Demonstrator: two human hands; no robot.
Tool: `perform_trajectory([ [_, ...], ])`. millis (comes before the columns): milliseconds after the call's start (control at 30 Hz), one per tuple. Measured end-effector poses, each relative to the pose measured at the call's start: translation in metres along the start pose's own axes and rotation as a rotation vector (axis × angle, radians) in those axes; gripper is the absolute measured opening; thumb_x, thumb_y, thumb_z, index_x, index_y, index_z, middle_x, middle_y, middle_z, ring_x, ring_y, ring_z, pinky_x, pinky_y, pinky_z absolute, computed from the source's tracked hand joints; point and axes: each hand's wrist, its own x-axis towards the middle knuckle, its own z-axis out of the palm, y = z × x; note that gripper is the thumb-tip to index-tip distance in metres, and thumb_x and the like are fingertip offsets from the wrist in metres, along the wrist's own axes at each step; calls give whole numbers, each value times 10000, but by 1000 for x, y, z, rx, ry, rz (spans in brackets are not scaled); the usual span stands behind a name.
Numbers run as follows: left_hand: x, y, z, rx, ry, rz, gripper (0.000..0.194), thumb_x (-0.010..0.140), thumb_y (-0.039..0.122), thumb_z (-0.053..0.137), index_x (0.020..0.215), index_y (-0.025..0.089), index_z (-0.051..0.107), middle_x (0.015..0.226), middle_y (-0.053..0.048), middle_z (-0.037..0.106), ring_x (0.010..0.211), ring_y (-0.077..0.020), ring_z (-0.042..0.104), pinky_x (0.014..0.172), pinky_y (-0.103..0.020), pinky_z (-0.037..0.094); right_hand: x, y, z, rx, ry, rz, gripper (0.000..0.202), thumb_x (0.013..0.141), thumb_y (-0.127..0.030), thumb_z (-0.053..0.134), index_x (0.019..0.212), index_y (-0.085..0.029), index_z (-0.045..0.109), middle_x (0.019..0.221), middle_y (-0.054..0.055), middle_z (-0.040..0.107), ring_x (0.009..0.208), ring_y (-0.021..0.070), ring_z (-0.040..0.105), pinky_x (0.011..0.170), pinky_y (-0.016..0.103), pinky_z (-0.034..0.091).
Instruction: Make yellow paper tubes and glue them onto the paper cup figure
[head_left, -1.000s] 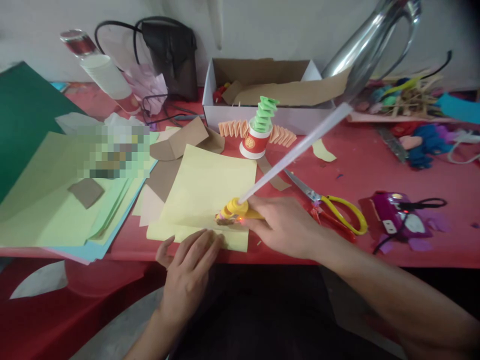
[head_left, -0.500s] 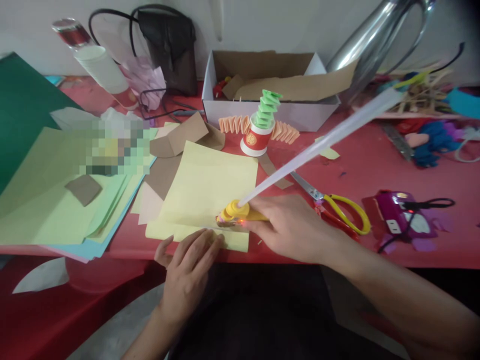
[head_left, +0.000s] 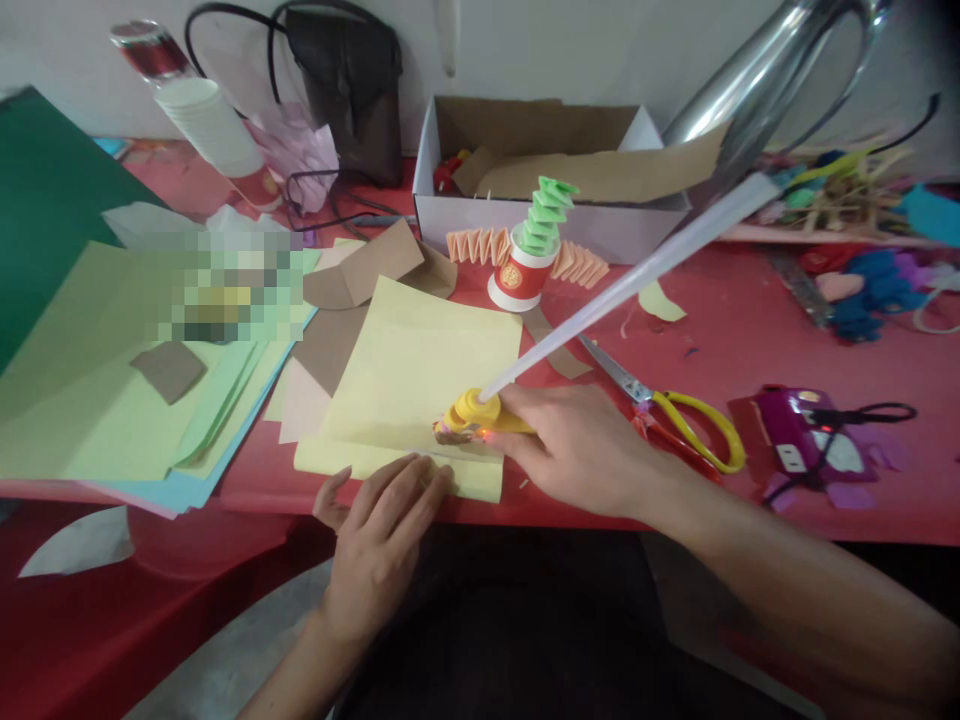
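See smooth yellow paper [head_left: 427, 340] flat at the front of the red table [head_left: 757, 330], seemingly folded already along the near edge; cannot tell gluing done from gluing left. Pressed under the bent left hand [head_left: 382, 515]; see the right hand [head_left: 559, 440], apart, gripping a yellow plastic glue gun [head_left: 478, 408]. Beyond, notice a paper cup [head_left: 517, 277] with accordion-pleated strips [head_left: 550, 215].

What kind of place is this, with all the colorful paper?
Probably somewhere for making crafts: there's a glue gun, scissors and a cup with folded green paper in it.
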Motion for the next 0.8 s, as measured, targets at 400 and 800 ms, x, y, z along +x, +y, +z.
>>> perform_trajectory([
  [400, 0, -2, 0, -3, -6, 19, 465, 902, -14, 491, 1249, 252, 647, 1194, -82, 732, 1140, -233, 641, 1107, -504, 231, -20, 12, -5, 9, 6, 38, 225, 980, -357, 535, 1122, -222, 646, 978, 46, 786, 841, 234, 723, 657, 300, 423],
  [800, 3, -1, 1, 3, 24, 38, 470, 887, -41, 477, 1229, 220, 665, 1163, -94, 741, 1098, -233, 647, 1101, -503, 227, -48, 26, -11, -10, 90, 84, 202, 970, -350, 544, 1090, -234, 659, 870, 28, 783, 727, 217, 714, 606, 291, 431],
])
